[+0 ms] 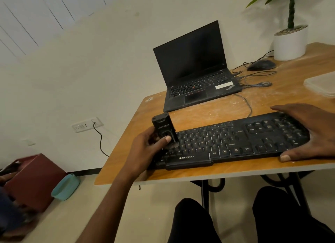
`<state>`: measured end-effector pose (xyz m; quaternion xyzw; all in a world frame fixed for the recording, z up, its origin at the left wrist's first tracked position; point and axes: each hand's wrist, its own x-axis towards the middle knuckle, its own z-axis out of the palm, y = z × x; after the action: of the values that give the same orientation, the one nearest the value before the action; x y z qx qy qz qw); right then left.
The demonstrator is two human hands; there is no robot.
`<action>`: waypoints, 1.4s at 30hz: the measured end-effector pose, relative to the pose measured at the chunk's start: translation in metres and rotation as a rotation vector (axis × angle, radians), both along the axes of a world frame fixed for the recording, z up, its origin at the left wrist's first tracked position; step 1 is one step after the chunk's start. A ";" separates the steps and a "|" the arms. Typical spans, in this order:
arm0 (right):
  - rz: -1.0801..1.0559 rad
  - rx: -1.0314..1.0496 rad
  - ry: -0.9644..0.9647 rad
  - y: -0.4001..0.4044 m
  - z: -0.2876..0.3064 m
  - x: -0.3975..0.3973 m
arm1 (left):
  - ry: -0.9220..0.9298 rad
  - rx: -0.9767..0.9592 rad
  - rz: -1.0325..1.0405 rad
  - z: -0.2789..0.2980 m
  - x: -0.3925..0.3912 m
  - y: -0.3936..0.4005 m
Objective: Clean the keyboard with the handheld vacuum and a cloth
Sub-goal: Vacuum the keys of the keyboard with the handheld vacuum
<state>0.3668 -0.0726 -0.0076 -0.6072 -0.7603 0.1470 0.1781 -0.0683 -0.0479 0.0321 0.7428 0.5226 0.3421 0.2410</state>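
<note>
Head view: black keyboard (233, 143) lies along the near edge of the wooden table (208, 108). Left hand (145, 148) grips the handheld vacuum (164, 130) upright, thumb across its front, brush end down on the keys at the keyboard's left end. Right hand (306, 132) spread flat over the right end, fingers straight, steadying it. Judged stage: vacuuming under way at the left side; middle and right keys apparently not yet covered, though cleanliness can't be read off dark keys. No cloth visible anywhere, so the wipe is still to come. Open laptop (195, 68) behind; pale dusty smears on the tabletop.
</note>
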 end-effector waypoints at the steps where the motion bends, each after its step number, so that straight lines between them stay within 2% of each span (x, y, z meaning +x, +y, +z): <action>1: -0.004 0.002 0.001 -0.001 0.000 0.000 | 0.027 0.013 0.013 0.000 0.004 0.013; 7: -0.017 0.018 0.016 -0.006 0.001 -0.002 | 0.056 0.012 0.038 0.003 0.014 0.046; 13: 0.000 0.017 0.015 -0.004 0.000 -0.004 | -0.006 -0.038 -0.088 0.002 0.002 -0.014; 18: 0.008 0.030 -0.016 0.004 -0.003 0.000 | -0.100 -0.079 -0.103 -0.003 -0.011 -0.042; 28: -0.001 0.023 -0.038 0.005 -0.005 0.003 | 0.064 0.014 0.007 0.004 0.005 0.041; 32: -0.008 0.012 -0.027 0.004 -0.004 0.004 | 0.062 -0.010 0.041 0.005 0.005 0.056; 42: 0.009 0.025 -0.007 0.003 -0.003 0.000 | -0.054 -0.039 -0.082 -0.003 -0.021 -0.039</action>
<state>0.3664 -0.0692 -0.0107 -0.6019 -0.7654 0.1361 0.1827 -0.0897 -0.0868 0.0293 0.7493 0.4916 0.3415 0.2832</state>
